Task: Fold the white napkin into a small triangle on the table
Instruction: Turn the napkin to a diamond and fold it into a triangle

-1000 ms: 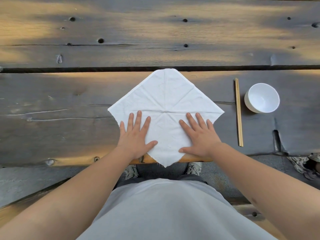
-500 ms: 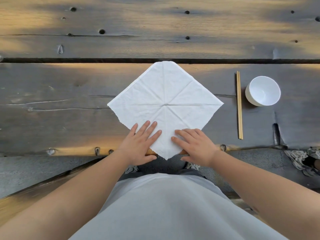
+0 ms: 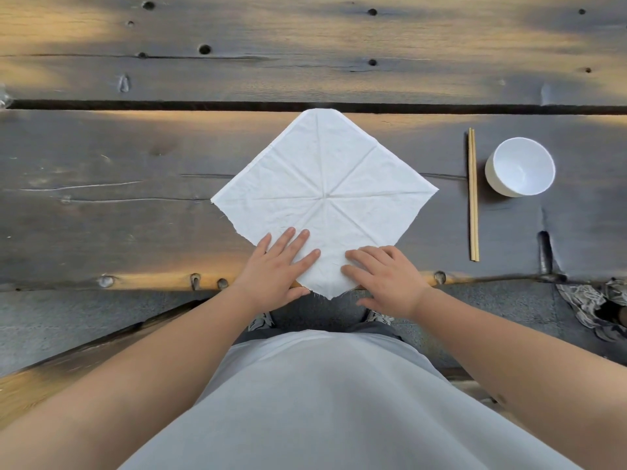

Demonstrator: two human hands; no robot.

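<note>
Under both hands, one creased white cloth napkin (image 3: pixel 325 184) lies as a diamond on the weathered plank worktop (image 3: pixel 101 198). Left hand (image 3: pixel 276 271) and right hand (image 3: pixel 390 283) rest flat, fingers spread, flanking its near corner. Right of them: two wooden chopsticks (image 3: pixel 473 195), one round white bowl (image 3: pixel 520 166).

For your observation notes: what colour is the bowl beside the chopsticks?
White, inside and out. The bowl shows best in the head view.

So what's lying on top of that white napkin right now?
Only the two hands: the left hand and right hand rest flat on the white napkin near its closest corner. Whatever cloth lies beneath the palms is covered; the rest shows only creases.
</note>
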